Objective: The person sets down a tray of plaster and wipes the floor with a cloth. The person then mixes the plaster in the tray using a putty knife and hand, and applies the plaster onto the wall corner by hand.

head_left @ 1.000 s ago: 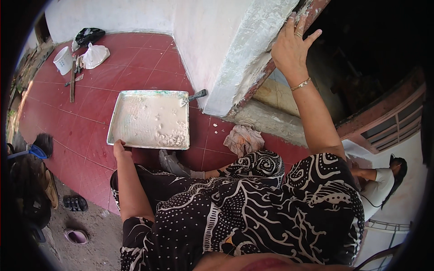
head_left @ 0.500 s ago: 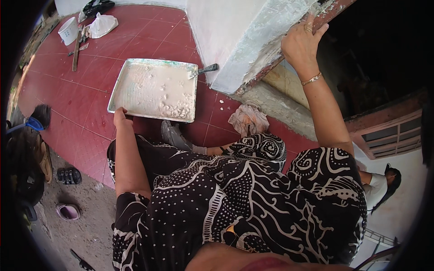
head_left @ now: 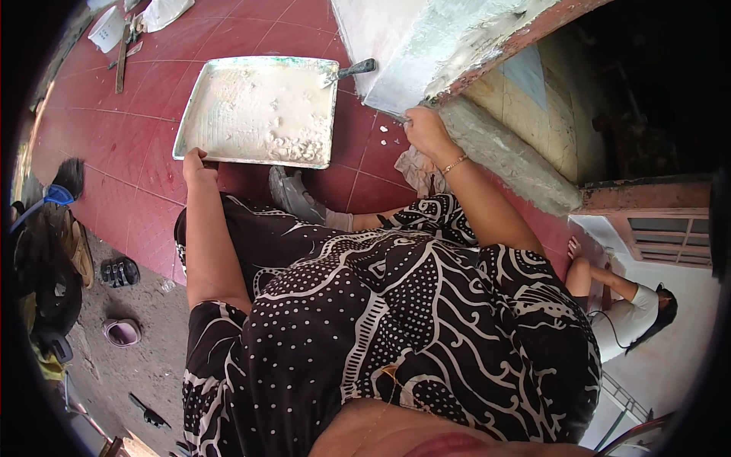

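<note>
My left hand (head_left: 198,166) is closed on the near left corner of a shallow rectangular tray (head_left: 251,162), held up above the floor. Wet whitish filler (head_left: 244,107) coats its inside, with lumps toward the near right. A putty knife (head_left: 355,68) with a dark handle lies across the far right rim, its blade smeared white. My right hand (head_left: 428,129), with a bracelet at the wrist, is closed at the lower end of the roughly plastered wall edge (head_left: 449,57). Its fingertips are partly hidden, so what they hold cannot be made out.
A crumpled cloth (head_left: 417,167) lies below my right hand, near a raised concrete sill (head_left: 506,152). A white bucket (head_left: 108,30) and a wooden strip (head_left: 121,65) are far left. Sandals (head_left: 119,272) and a blue brush (head_left: 59,195) lie left. Another person (head_left: 632,312) sits at right.
My right hand has come down and left along the wall edge to its bottom end, its fingers now curled. The tray, still in my left hand, appears higher in view.
</note>
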Available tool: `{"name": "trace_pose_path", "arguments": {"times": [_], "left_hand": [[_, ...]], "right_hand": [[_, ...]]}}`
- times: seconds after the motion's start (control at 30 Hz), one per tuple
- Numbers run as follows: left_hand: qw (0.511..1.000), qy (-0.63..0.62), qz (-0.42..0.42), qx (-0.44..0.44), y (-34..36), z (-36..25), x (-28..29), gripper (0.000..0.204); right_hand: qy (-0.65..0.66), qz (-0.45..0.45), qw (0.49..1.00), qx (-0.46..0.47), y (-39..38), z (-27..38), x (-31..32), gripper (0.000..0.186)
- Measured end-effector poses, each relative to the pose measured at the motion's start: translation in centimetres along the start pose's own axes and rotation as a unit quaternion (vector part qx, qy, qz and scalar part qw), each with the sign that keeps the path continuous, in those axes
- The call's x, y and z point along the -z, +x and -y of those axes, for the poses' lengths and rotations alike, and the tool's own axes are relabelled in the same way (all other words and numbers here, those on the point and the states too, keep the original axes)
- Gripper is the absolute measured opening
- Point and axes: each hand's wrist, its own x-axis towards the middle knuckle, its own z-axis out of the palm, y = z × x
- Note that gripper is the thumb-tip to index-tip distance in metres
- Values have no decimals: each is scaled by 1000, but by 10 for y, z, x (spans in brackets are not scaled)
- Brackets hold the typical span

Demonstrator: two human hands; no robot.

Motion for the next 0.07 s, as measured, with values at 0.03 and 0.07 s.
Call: {"name": "trace_pose_path", "arguments": {"times": [0.03, 0.07], "left_hand": [[1000, -11, 8, -5, -3, 1, -4, 12], [1000, -24, 11, -11, -6, 1, -1, 12]], "right_hand": [[-10, 19, 1000, -2, -1, -12, -27, 18], [-41, 56, 998, 5, -1, -10, -41, 28]]}}
